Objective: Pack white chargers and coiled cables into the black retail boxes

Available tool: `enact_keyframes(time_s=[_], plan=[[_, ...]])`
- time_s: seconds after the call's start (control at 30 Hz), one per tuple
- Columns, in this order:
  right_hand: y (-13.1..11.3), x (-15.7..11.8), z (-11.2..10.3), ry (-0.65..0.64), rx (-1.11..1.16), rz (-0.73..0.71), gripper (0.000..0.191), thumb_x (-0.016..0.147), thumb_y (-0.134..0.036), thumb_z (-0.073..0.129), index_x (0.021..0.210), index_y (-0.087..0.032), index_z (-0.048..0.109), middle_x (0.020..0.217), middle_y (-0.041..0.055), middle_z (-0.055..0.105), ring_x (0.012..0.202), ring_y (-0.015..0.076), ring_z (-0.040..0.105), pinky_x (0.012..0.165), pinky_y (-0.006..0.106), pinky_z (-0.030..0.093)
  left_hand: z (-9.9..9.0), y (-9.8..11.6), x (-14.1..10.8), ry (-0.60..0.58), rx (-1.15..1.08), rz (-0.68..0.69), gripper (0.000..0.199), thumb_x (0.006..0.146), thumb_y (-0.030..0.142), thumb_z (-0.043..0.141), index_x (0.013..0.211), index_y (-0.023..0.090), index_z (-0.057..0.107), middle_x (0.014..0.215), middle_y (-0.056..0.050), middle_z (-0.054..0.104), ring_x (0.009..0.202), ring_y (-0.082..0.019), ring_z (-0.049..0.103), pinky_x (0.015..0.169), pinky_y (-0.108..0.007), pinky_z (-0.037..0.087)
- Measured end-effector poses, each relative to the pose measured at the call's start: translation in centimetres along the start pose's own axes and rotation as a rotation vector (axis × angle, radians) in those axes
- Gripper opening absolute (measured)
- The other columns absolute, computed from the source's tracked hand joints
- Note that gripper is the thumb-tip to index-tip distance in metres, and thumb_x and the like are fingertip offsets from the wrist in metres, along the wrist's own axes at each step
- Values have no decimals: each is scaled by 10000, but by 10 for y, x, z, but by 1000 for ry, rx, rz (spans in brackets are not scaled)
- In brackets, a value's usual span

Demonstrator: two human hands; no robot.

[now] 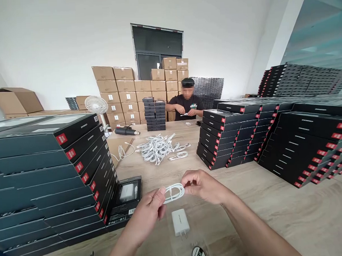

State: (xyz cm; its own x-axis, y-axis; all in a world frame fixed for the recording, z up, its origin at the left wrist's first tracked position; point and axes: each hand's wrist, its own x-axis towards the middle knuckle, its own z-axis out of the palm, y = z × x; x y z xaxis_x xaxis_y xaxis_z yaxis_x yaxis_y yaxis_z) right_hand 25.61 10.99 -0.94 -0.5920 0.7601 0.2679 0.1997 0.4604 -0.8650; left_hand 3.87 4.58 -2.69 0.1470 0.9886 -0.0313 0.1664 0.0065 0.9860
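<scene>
My left hand (146,214) and my right hand (203,185) hold a coiled white cable (173,192) between them above the wooden table (262,207). The left fingers pinch the coil's left end, the right fingers close on its right end. Just below the coil a white charger plug (180,222) lies flat on the table. To the left of my left hand an open black box (125,199) lies with a white charger in its tray.
Tall stacks of black boxes (48,178) stand at left, more stacks (287,138) at right. A pile of white cables (157,147) lies mid-table beside a black heat gun (126,131). A person (187,104) works at the far end before cardboard cartons (124,92). A round sticker (198,255) lies near me.
</scene>
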Motion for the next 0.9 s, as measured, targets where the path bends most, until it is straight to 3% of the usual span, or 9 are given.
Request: enact_keyframes(time_s=[0.17,0.3,0.37,0.47,0.6,0.8,0.9], plan=[[-5,0,9,83,-40,-67,75,844,-223,672,827,-225,745,839,19,636,780,174,578,695,281,420,-6,6,-1,61,269,99,494,926,614,384,619,230,421,564,43,409,555,-148,360,560,-272,274],[-7,-1,14,118,-37,-39,57,836,-213,663,805,-218,711,815,8,633,744,158,554,667,273,405,-9,12,-7,68,368,125,483,939,608,330,649,236,432,600,32,436,601,-170,393,594,-276,292],[-5,0,16,125,57,23,60,828,-265,688,808,-210,698,759,-2,625,696,146,542,648,274,409,-8,13,-9,82,400,120,483,936,607,323,647,236,433,614,23,458,616,-176,407,603,-277,294],[-2,4,21,116,281,133,217,784,-400,749,828,-194,698,674,-11,627,623,138,541,627,288,446,-8,15,-10,94,401,95,481,935,607,313,654,237,441,632,16,482,619,-179,404,600,-279,285],[-1,8,26,135,436,165,338,705,-476,815,818,-173,719,682,12,659,645,154,584,637,312,496,-10,17,-10,65,372,93,474,938,599,303,657,241,435,648,11,490,632,-185,406,600,-281,276],[-4,4,28,149,147,51,218,827,-416,720,865,-202,732,766,16,654,704,156,562,651,285,444,-7,11,-12,135,554,64,422,933,526,363,635,239,445,639,-10,511,633,-201,440,610,-293,248],[0,4,28,149,73,49,174,860,-375,674,875,-204,699,765,9,637,695,153,547,649,281,431,-3,12,-13,84,542,69,414,923,531,376,633,237,413,621,7,485,610,-183,417,581,-283,229]])
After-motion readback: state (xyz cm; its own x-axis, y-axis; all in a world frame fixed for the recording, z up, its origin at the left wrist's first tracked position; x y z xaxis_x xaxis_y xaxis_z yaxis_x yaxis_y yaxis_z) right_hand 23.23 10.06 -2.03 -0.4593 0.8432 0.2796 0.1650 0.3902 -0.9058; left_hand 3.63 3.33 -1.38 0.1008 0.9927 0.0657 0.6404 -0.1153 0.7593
